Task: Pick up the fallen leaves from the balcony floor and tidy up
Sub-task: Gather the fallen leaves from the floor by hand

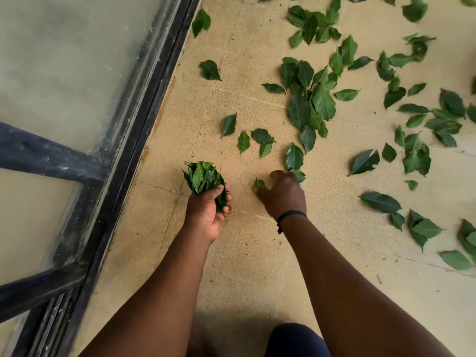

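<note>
Your knee (293,338) is nearest, with both arms reaching out over the floor (244,266). Left hand (206,212) clenches a bunch (204,177), tips pointing away from you. Right hand (282,197) is mid-pick, fingers (277,174) curled round a leaf (258,184) at floor level. Next, pass it to the bunch. Beyond, loose leaves (309,104) lie flat, pointing every way.

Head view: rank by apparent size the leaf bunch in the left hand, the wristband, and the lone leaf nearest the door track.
1. Leaf bunch
2. Lone leaf
3. Wristband; partly hidden round the wrist.
</note>
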